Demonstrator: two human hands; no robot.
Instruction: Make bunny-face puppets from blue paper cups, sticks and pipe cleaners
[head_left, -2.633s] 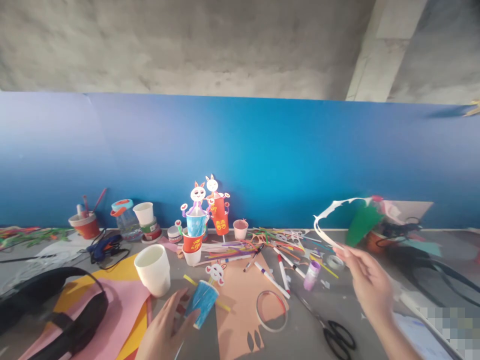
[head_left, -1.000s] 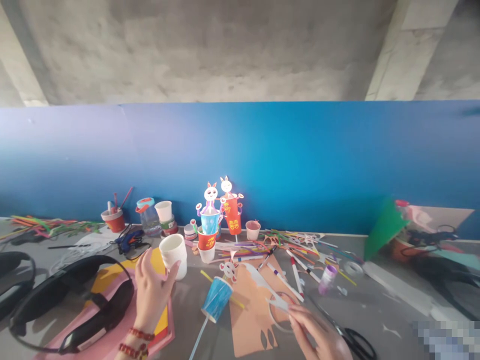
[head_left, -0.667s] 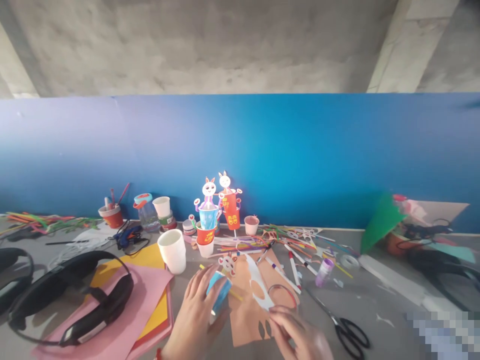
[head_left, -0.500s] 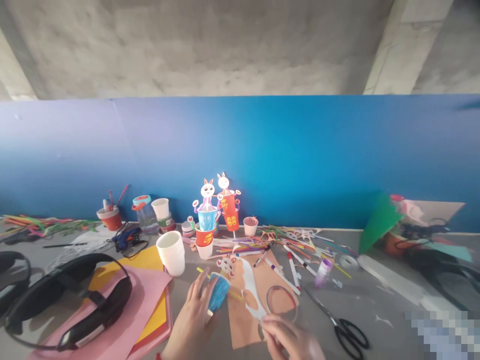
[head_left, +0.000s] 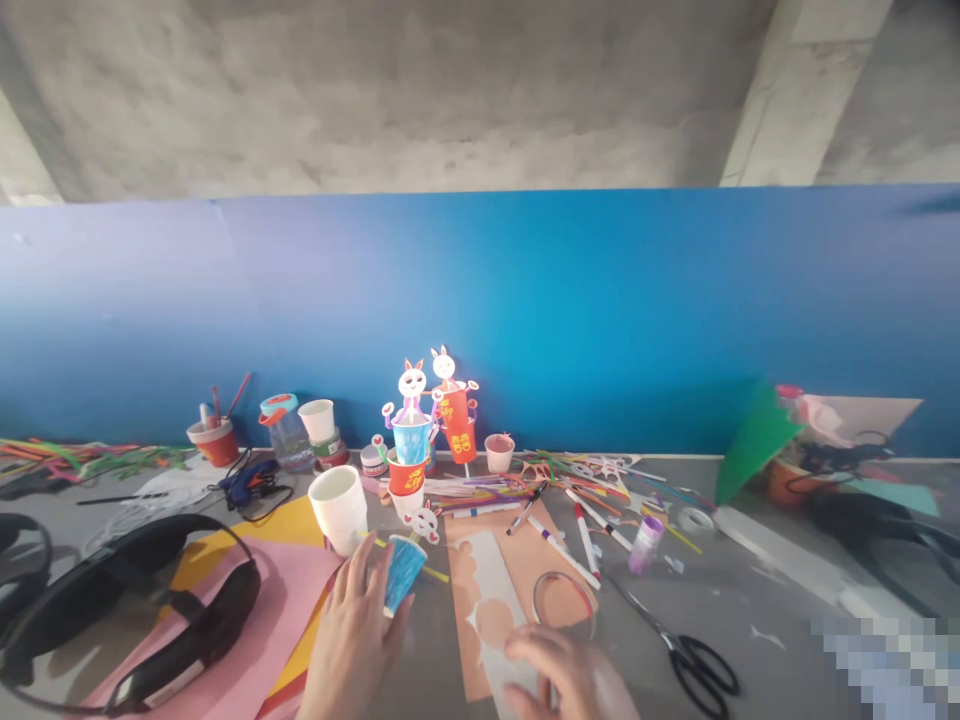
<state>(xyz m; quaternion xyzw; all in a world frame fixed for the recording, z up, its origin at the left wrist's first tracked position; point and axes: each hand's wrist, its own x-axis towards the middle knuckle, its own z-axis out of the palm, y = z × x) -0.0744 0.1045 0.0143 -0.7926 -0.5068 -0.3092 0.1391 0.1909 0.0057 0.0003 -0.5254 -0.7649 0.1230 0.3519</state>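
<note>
My left hand (head_left: 355, 630) is closed around a small paper cup (head_left: 405, 574) coloured blue. A white paper rabbit head (head_left: 421, 521) and a yellow strip (head_left: 436, 575) show at the cup. To its right, a white paper strip (head_left: 504, 584) with rounded cut-outs lies on a brown sheet (head_left: 460, 520). My right hand (head_left: 553, 668) is over the near end of this strip, fingers bent and apart, holding nothing I can see. Behind the cup stand a blue-and-red cup figure (head_left: 412, 440) and a red cup figure (head_left: 459, 420), both with rabbit heads.
Black-handled scissors (head_left: 694, 660) lie right of my right hand. Several markers (head_left: 564, 553), a purple-capped glue stick (head_left: 646, 545) and a tape roll (head_left: 696, 521) lie beyond. Stacked white cups (head_left: 339, 508), coloured paper (head_left: 225, 600) and a black headset (head_left: 135, 600) are at the left.
My left hand has moved left with the blue cup, now tilted the other way. The white paper strip, earlier lifted in my right hand, now lies flatter on the brown sheet, and the fingers have parted.
</note>
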